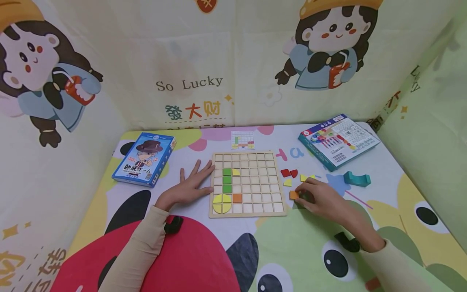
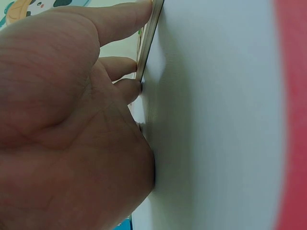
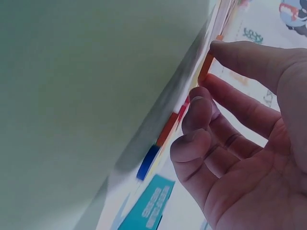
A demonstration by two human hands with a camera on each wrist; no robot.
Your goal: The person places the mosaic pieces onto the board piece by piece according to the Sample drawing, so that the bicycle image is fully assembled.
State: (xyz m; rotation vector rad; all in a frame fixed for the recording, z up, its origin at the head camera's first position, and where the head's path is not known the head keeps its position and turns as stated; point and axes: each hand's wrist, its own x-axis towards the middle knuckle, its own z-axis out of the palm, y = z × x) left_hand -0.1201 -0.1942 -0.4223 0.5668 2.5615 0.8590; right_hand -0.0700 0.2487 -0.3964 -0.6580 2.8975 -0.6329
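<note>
A wooden grid board (image 1: 248, 215) lies on the table. On its left part sit several green squares (image 1: 227, 179), several yellow quarter-round tiles (image 1: 221, 203) and one orange square (image 1: 237, 198). My left hand (image 1: 187, 188) is spread flat, its thumb and a fingertip touching the board's left edge. To the right of the board, my right hand (image 1: 322, 200) pinches an orange square tile (image 3: 207, 64) between thumb and index finger. Just beyond it lie red tiles (image 1: 285, 173) and yellow tiles (image 1: 288, 182). Part of the loose pieces is hidden behind my right hand in the head view.
A pattern card (image 1: 242, 140) lies behind the board. At the left stands a blue game box (image 1: 144, 158), and at the back right lies a teal-edged box (image 1: 339, 142). A teal curved block (image 1: 356, 179) is right of my right hand. In the right wrist view a blue piece (image 3: 148, 163) shows.
</note>
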